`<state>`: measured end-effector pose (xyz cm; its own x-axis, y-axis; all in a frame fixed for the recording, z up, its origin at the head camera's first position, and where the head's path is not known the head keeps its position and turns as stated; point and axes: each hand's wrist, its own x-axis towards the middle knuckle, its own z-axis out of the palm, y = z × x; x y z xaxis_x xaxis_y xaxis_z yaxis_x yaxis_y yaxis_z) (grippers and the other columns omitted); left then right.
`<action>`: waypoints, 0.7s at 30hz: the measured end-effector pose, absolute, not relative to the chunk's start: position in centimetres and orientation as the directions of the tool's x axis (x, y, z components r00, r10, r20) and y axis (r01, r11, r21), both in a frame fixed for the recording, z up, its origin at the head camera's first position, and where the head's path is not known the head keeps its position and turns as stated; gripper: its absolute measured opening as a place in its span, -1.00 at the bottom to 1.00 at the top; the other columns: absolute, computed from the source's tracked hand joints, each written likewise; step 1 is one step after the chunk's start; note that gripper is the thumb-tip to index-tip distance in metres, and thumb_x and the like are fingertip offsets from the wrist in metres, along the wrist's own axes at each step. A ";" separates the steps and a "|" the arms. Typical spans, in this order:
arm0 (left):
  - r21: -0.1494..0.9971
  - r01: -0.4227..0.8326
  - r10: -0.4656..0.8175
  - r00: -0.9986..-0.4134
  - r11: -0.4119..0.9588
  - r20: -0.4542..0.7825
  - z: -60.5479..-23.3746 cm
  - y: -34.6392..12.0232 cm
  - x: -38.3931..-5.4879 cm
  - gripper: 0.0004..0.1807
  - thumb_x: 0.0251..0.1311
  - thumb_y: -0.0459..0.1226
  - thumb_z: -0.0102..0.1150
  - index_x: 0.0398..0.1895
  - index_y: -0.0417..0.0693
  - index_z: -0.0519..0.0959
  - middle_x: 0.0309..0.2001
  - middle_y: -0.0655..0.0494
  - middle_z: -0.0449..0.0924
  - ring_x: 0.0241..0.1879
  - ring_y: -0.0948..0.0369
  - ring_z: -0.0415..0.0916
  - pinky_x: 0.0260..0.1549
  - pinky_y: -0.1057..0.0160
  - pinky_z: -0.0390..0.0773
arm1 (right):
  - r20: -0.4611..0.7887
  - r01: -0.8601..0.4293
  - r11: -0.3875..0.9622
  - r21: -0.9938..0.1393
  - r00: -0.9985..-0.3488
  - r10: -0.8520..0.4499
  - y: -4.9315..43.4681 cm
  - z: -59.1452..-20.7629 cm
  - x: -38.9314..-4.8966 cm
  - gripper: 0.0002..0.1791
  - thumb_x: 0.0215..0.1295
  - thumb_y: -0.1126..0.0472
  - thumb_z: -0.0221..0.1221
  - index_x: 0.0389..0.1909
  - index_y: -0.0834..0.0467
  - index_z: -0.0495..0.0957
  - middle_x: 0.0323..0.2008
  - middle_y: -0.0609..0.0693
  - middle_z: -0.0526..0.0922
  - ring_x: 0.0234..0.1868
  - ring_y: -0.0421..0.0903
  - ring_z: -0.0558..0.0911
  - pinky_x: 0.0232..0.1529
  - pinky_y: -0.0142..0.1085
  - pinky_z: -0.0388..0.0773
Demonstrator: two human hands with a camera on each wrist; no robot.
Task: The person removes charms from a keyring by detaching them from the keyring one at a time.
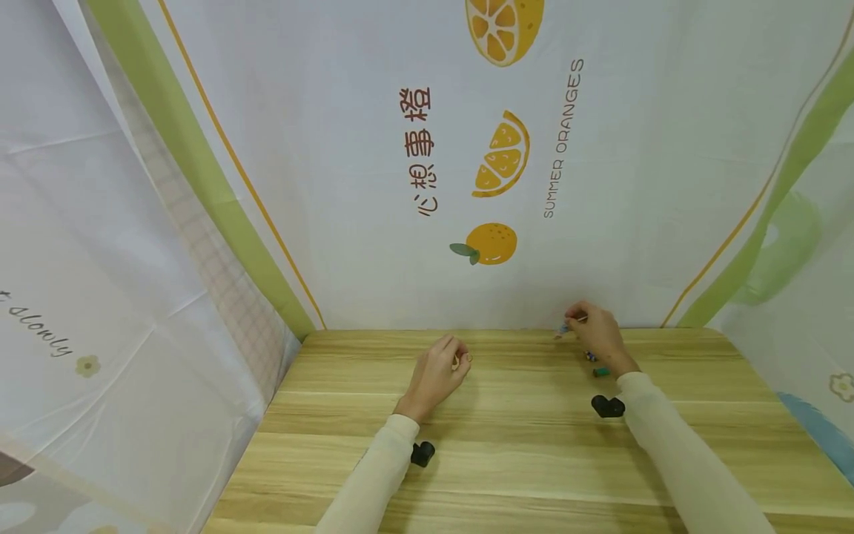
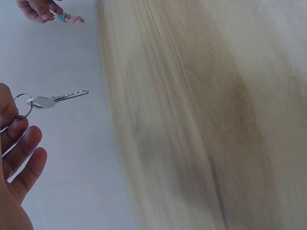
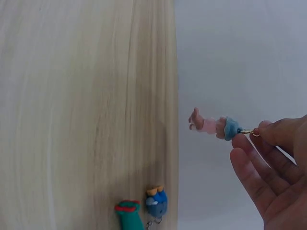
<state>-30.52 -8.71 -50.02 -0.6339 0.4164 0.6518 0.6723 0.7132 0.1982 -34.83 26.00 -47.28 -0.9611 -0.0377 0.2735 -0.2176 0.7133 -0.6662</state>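
In the left wrist view, my left hand [image 2: 21, 148] pinches a split key ring [image 2: 29, 113] between thumb and forefinger. A silver key [image 2: 45, 102] hangs from that ring, its toothed blade pointing away from the hand. My right hand [image 3: 276, 163] pinches the gold clasp [image 3: 248, 132] of a small figurine charm [image 3: 209, 124], pink-bodied with a blue-green top. Both hands are raised over the far part of the table, well apart, with the right one farther back. Below the right hand lie a blue figurine charm [image 3: 157, 202] and a green charm with a red rim [image 3: 130, 215].
The wooden table [image 1: 507, 475] ends at a white printed curtain [image 1: 360, 185] at the back. Black camera mounts, one near the left wrist [image 1: 422, 453] and one near the right wrist [image 1: 608, 406], show beside the sleeves. More curtains hang at both sides.
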 end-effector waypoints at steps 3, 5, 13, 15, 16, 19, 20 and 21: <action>0.195 0.670 0.415 -0.634 0.716 0.653 -50.0 -8.7 -30.5 -0.94 0.37 -0.38 0.33 -0.27 -0.07 0.65 -0.34 0.15 0.62 -0.41 0.30 0.56 -0.47 0.49 0.51 | 0.259 -0.201 0.710 -0.675 -0.966 -0.028 26.7 -47.7 -34.9 -0.73 0.60 0.25 0.15 0.10 0.37 0.61 0.05 0.36 0.71 0.02 0.31 0.72 -0.09 0.04 0.72; 0.201 0.667 0.410 -0.637 0.717 0.653 -50.1 -8.6 -30.4 -0.94 0.36 -0.38 0.33 -0.27 -0.06 0.65 -0.34 0.15 0.62 -0.42 0.30 0.56 -0.48 0.49 0.50 | 0.246 -0.189 0.706 -0.683 -0.969 -0.021 27.2 -47.9 -35.0 -0.73 0.60 0.26 0.15 0.11 0.38 0.60 0.05 0.37 0.71 0.01 0.31 0.72 -0.11 0.01 0.72; 0.226 0.647 0.392 -0.663 0.728 0.638 -50.0 -8.5 -30.5 -0.94 0.38 -0.37 0.33 -0.27 -0.05 0.65 -0.34 0.16 0.62 -0.41 0.31 0.56 -0.48 0.49 0.50 | 0.209 -0.142 0.706 -0.694 -0.978 0.009 28.6 -48.6 -35.0 -0.71 0.63 0.25 0.11 0.14 0.37 0.60 0.06 0.36 0.70 -0.04 0.23 0.71 -0.17 -0.10 0.67; 0.239 0.641 0.385 -0.673 0.729 0.631 -49.9 -8.5 -30.5 -0.94 0.38 -0.38 0.32 -0.26 -0.05 0.65 -0.33 0.14 0.63 -0.40 0.30 0.58 -0.47 0.48 0.52 | 0.199 -0.126 0.708 -0.695 -0.980 0.021 28.8 -48.7 -35.1 -0.70 0.64 0.23 0.10 0.15 0.37 0.59 0.07 0.37 0.70 -0.04 0.23 0.71 -0.19 -0.10 0.66; 0.254 0.638 0.379 -0.682 0.727 0.626 -49.9 -8.5 -30.5 -0.94 0.38 -0.38 0.32 -0.25 -0.05 0.66 -0.32 0.14 0.64 -0.39 0.29 0.58 -0.46 0.48 0.53 | 0.193 -0.115 0.710 -0.695 -0.981 0.030 28.9 -48.8 -35.1 -0.70 0.64 0.22 0.09 0.15 0.36 0.60 0.08 0.36 0.70 -0.03 0.24 0.71 -0.17 -0.09 0.66; 0.304 0.620 0.358 -0.713 0.723 0.602 -49.6 -8.4 -30.6 -0.96 0.41 -0.37 0.30 -0.23 -0.05 0.68 -0.31 0.13 0.67 -0.37 0.27 0.61 -0.43 0.47 0.56 | 0.189 -0.097 0.715 -0.692 -0.981 0.050 29.2 -48.9 -35.0 -0.69 0.64 0.21 0.08 0.15 0.35 0.59 0.09 0.37 0.70 0.01 0.27 0.69 -0.11 0.00 0.66; 0.324 0.610 0.350 -0.728 0.723 0.590 -49.5 -8.4 -30.6 -0.96 0.43 -0.36 0.29 -0.22 -0.06 0.69 -0.31 0.13 0.68 -0.37 0.27 0.62 -0.43 0.46 0.57 | 0.189 -0.094 0.715 -0.693 -0.980 0.055 29.3 -49.0 -35.0 -0.68 0.64 0.21 0.08 0.15 0.36 0.59 0.09 0.38 0.69 0.02 0.29 0.69 -0.08 0.04 0.65; 0.342 0.599 0.341 -0.742 0.724 0.577 -49.5 -8.4 -30.6 -0.96 0.45 -0.35 0.28 -0.20 -0.06 0.69 -0.31 0.13 0.69 -0.36 0.27 0.63 -0.42 0.46 0.57 | 0.191 -0.092 0.716 -0.692 -0.980 0.059 29.3 -49.0 -35.0 -0.69 0.64 0.22 0.07 0.15 0.36 0.59 0.09 0.39 0.69 0.03 0.30 0.69 -0.05 0.08 0.65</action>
<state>-30.65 -8.42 -49.47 -0.7417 0.3414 0.5773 0.5992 0.7240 0.3416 -34.95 29.31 -49.01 -0.9799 0.0588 0.1908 -0.0918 0.7158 -0.6922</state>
